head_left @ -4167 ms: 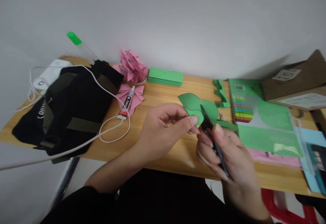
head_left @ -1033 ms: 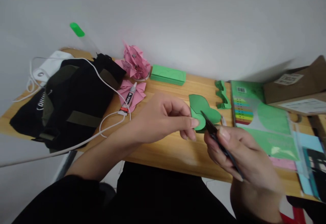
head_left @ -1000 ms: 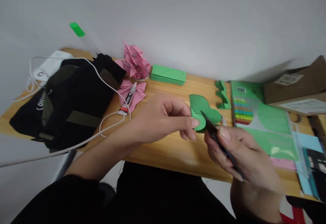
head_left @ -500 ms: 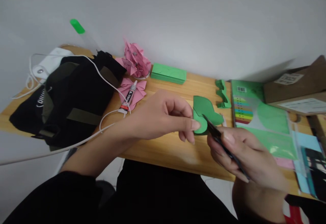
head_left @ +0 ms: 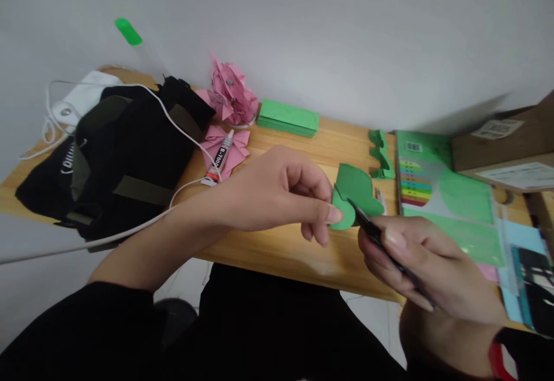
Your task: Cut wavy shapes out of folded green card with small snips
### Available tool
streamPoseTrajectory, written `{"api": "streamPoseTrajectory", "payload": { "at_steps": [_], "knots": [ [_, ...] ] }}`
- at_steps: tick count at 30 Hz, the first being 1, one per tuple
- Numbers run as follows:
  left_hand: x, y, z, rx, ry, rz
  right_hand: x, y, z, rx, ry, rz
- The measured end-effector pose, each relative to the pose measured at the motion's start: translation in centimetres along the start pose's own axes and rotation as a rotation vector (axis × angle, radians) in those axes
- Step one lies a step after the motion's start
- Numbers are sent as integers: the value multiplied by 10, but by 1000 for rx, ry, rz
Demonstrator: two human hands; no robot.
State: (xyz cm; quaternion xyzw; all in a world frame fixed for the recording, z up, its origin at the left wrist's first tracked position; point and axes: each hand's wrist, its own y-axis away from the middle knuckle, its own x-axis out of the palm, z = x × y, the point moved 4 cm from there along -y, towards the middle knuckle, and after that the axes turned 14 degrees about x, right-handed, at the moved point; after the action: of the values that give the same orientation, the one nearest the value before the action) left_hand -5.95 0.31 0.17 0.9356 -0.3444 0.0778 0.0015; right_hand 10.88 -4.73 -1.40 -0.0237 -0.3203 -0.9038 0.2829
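Observation:
My left hand (head_left: 298, 199) pinches the rounded near end of a green paper piece (head_left: 355, 187) between thumb and fingertips. The piece has wavy, lobed edges, and a dark line runs across it near my thumb. My right hand (head_left: 419, 265) grips a slim black pointed tool (head_left: 389, 254), thumb on top and fingers curled beneath. Its tip touches the paper just right of my left thumb. I cannot make out the tool's exact kind, because my fingers cover much of it. Both hands are above the front part of the wooden table (head_left: 277, 254).
Behind lie a stack of green paper strips (head_left: 288, 118), wavy green cut pieces (head_left: 381, 154) and a pink paper flower (head_left: 234, 92). A glue tube (head_left: 219, 159) rests on folded pink paper. A black bag (head_left: 130, 156) with a white cable is left; a green paper pack (head_left: 459, 196) and cardboard box (head_left: 506, 150) are right.
Both hands, the green paper and the black tool have shifted slightly right in view. The grips stay the same, and the tool's tip is still at the paper.

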Motion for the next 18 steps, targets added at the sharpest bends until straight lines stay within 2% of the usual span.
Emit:
{"api": "streamPoseTrajectory", "payload": {
  "at_steps": [8, 18],
  "knots": [
    [0, -1, 2, -21, -5, 29, -1, 1, -3, -5, -25, 17],
    [-1, -7, -1, -31, -84, 153, -1, 1, -4, 18, -30, 47]
  ]
}}
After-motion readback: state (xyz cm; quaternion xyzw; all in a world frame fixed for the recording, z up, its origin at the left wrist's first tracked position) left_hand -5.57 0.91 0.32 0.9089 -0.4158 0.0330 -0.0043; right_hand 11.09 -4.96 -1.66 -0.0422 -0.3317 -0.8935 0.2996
